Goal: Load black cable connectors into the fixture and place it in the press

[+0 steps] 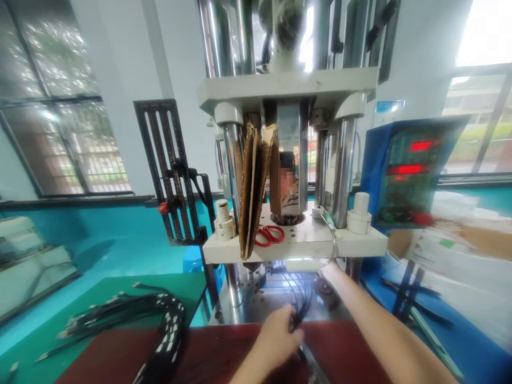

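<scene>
Left hand (281,330) is clamping a thin dark wire bundle (306,301), strands fanning over the metal press bed (258,312). Right hand (329,271) is sitting just below the white press platen (296,250), blurred; can't tell its grip. Bundle is likely handling light, limp, tangle-prone; gathered section is offering the best hold.

The brown desk (224,346) fills the near side, its far edge just before the press's metal base (260,312), and on its left part lie black cables (174,325) that run from its near edge across to the green desk (192,298), fanning out toward that desk's near left side. The blue desk (472,333) carries blurred white packs (476,266) and, nearer its left edge, long thin tools (434,338). On the press's white plate (312,242), red scissors (270,236) lie by the front edge, beside tilted cardboard (253,197) reaching that edge.
</scene>
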`<state>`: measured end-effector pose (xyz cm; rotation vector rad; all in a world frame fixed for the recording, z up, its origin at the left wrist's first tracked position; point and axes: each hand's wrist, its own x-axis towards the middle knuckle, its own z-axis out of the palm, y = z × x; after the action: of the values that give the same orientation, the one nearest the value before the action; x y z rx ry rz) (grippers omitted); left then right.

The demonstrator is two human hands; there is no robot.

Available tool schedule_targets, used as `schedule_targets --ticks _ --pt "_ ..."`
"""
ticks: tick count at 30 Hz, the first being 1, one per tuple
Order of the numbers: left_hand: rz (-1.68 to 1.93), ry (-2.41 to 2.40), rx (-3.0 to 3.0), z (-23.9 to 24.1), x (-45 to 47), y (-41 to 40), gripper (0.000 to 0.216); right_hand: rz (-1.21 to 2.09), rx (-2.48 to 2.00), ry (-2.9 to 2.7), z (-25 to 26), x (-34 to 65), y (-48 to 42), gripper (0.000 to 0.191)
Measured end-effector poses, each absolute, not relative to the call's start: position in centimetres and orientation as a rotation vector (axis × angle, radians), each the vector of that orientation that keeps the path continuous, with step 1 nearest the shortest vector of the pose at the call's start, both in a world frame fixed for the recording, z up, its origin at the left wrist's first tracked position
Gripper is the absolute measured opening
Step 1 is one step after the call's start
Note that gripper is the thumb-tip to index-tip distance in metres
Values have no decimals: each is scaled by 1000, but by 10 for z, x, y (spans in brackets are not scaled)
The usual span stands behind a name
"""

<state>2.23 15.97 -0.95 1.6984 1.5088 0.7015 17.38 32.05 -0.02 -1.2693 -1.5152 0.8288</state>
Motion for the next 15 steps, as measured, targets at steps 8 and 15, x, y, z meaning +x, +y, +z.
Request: schedule_targets --ticks 8,15 --pt "766 565 526 -26 71 134 43 1252 -1111 -1098 -20 182 230 21" --pt "688 467 552 -16 89 93 27 1219 -1074 -946 -16 223 187 23"
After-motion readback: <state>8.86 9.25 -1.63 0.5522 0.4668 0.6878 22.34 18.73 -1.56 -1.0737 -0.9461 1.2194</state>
